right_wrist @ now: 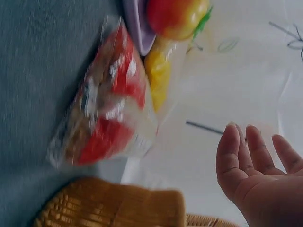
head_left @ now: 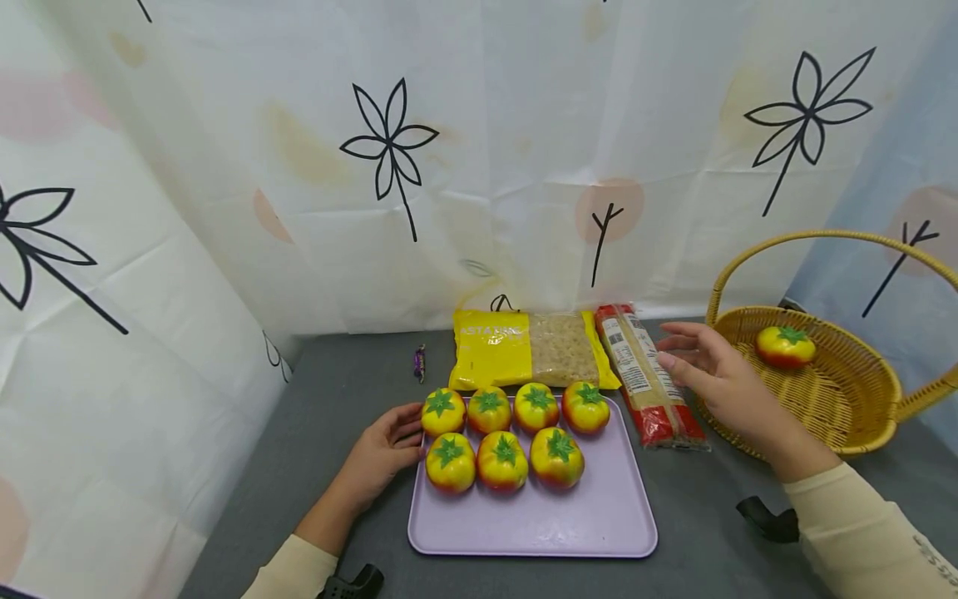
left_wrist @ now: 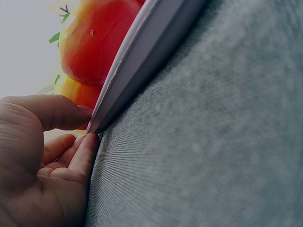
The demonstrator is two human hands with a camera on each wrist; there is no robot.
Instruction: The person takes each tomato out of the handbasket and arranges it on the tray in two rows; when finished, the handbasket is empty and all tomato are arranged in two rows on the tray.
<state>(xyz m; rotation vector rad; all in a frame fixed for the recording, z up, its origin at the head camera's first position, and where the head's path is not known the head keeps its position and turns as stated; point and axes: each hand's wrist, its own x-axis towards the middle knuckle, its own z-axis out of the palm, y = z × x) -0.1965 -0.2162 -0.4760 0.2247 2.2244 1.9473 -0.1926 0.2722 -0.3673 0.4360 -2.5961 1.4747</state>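
My left hand point(head_left: 385, 453) is at the left edge of a light purple tray point(head_left: 599, 516). In the left wrist view, its thumb and a finger pinch the tray's rim point(left_wrist: 113, 80). Several glossy yellow-and-red fruits with green leafy tops, like persimmons, stand on the tray in two rows; one fruit point(head_left: 450, 462) sits close to that hand. My right hand point(head_left: 722, 387), fingers loosely spread and holding nothing, hovers between a red-and-clear package point(head_left: 651, 383) and a wicker basket point(head_left: 831, 408). A similar fruit point(head_left: 785, 347) lies inside the basket.
Behind the tray lies a yellow package point(head_left: 490, 349) with a clear window. A small purple wrapped item point(head_left: 419, 363) is left of it. The basket's tall handle point(head_left: 816, 237) arches over it at the right. A patterned white curtain point(head_left: 509, 125) closes off the back.
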